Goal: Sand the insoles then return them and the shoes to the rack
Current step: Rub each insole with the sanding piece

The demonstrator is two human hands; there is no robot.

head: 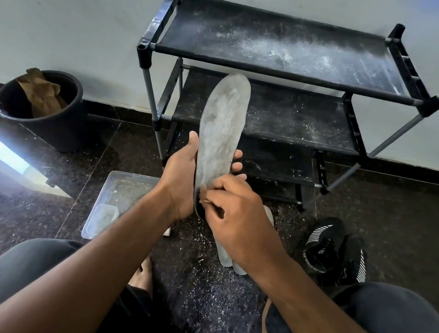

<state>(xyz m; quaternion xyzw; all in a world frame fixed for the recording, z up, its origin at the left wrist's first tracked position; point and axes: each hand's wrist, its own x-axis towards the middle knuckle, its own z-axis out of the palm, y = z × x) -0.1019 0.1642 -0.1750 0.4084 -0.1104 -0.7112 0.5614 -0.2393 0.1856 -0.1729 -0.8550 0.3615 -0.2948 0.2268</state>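
In front of the rack: we're looking down past our knees at a dark speckled stone floor strewn with pale shavings.
Insole: a long grey insole [222, 127], rounded at the toe and scuffed matte, stands nearly upright in mid-air, toe up, before the rack's middle shelf.
Left hand: our left hand [184, 173] grips the insole's lower half, thumb laid up its left edge, fingertips curling round the right edge from behind.
Right hand: our right hand [235, 210] has its fingers bunched together, pinching a small tan scrap of sandpaper [203, 195] against the insole's heel end.
Spare insoles: two pale, smooth insoles [228, 257] lie flat on the floor beneath our right wrist, partly hidden by it.
Shoes: a pair of black knit shoes [337, 251] with white stripes sits on the floor to the right, near our right knee, off the rack.
Rack: the black shoe rack [284, 43] stands against the pale wall, grey metal tubes, plastic corner joints, fabric shelves dusted white.
Tray: a clear plastic container [122, 195], rectangular and dusty inside, rests on the floor just left of our left forearm.
Bucket: a round black bucket [48, 121] at far left holds crumpled brown paper [41, 92].
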